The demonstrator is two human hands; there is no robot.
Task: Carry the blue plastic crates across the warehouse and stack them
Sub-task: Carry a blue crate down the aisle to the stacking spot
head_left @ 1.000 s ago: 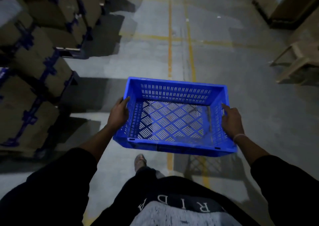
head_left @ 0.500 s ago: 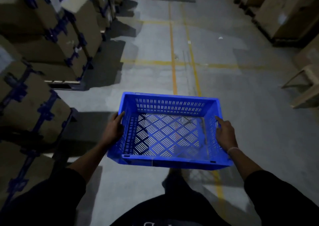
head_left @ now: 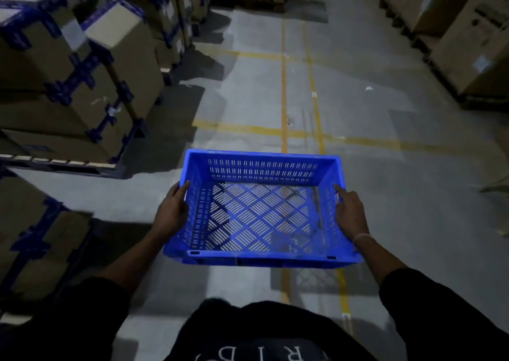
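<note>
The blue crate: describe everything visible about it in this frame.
The blue crate looks like moulded plastic, rectangular and open-topped, with slotted walls and a floor of diamond-patterned slot panels. It is empty and held roughly level above the grey floor, over the yellow lines. The left hand grips its left wall and the right hand its right wall, index fingers lying along the rim. Nothing else touches it.

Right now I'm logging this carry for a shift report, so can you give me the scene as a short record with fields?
item: blue crate, empty, slotted floor and walls
left hand: grips the crate's left wall
right hand: grips the right wall
crate state: held off the floor, roughly level
path: concrete aisle with yellow floor lines
left of aisle: cardboard boxes with blue strapping, on pallets
right of aisle: more stacked cartons
</note>
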